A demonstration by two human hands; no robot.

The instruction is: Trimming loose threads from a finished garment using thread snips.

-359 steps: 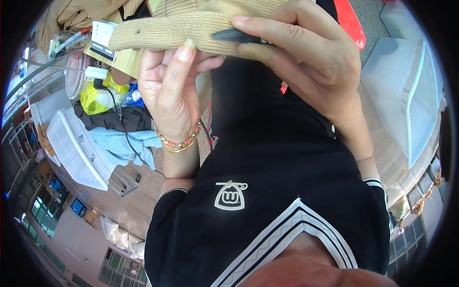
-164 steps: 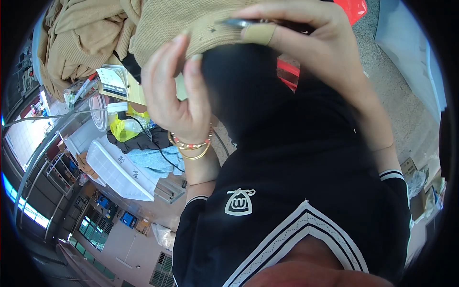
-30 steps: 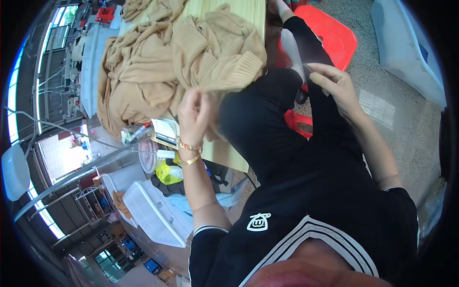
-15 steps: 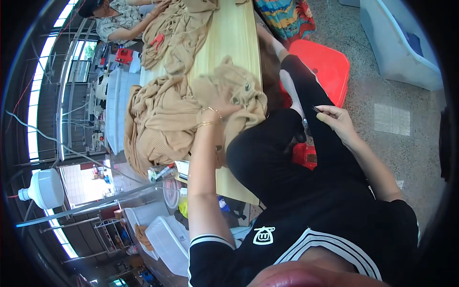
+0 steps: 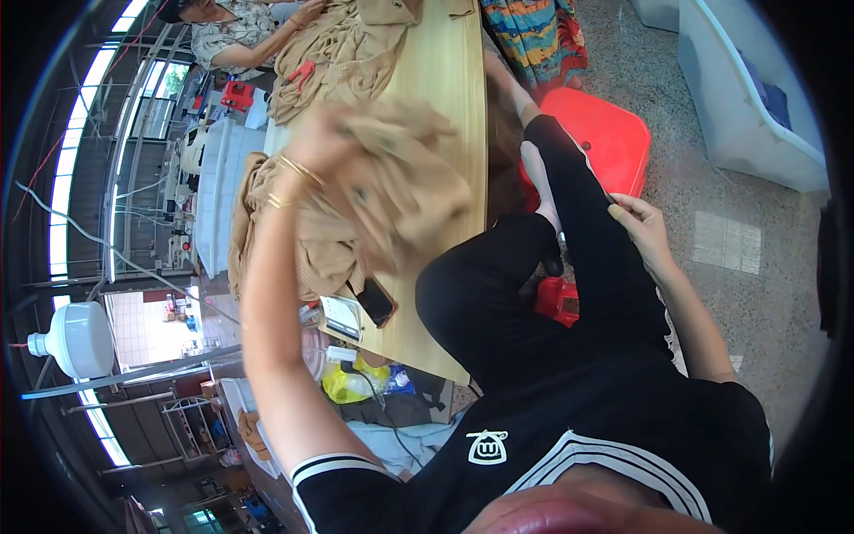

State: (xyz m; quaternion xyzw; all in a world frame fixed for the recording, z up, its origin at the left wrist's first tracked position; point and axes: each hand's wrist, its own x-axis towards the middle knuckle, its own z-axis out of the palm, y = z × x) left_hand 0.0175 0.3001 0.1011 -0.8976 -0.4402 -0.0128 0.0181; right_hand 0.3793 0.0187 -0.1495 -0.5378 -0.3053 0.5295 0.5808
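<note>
My left hand (image 5: 322,147), smeared by motion, grips a tan knit garment (image 5: 414,182) and lifts it in a bunch over the wooden table (image 5: 449,62). The garment is blurred too, with a few small dark spots on it. Under it lies a pile of tan knitwear (image 5: 325,254) with ribbed edges. My right hand (image 5: 642,233) is against my black-trousered leg, fingers closed together, a yellowish cover on one fingertip. Whatever is in those fingers is hidden.
Across the table a person (image 5: 236,40) handles more tan knitwear (image 5: 342,58), on which a small red tool (image 5: 302,73) lies. A phone (image 5: 375,303) and a notepad (image 5: 341,318) are at the near edge. A red stool (image 5: 605,133) and pale bin (image 5: 738,98) stand right.
My left hand has swung left and away from me, lifting the garment off the pile and uncovering the phone. The small dark thing in my right fingers no longer shows.
</note>
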